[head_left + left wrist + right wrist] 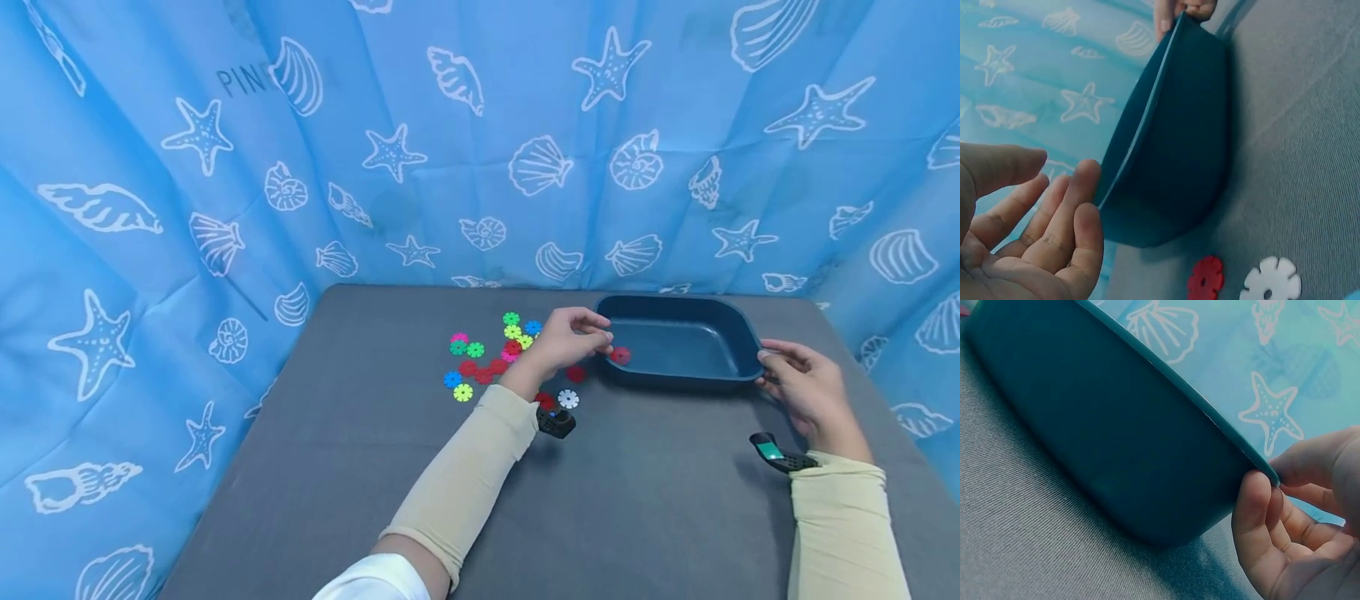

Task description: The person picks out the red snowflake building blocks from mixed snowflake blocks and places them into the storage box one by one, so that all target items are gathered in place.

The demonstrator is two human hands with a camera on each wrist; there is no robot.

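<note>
A dark blue rectangular tub (678, 383) stands near the back right of the table. My right hand (810, 387) pinches its right rim between thumb and fingers, as the right wrist view also shows for the hand (1300, 515). My left hand (566, 337) is at the tub's left rim. In the left wrist view the left hand's (1041, 231) thumb and loosely bent fingers stand apart with nothing between them. A red notched disc (619, 356) shows just beyond the left fingertips, overlapping the tub's left end in the head view.
Several notched plastic discs in green (476, 350), blue (452, 380), yellow (463, 392) and red (498, 366) lie left of the tub, partly hidden by the left hand. A white disc (568, 399) lies nearer me. Behind the grey table (360, 467) hangs a blue shell-print curtain (480, 125).
</note>
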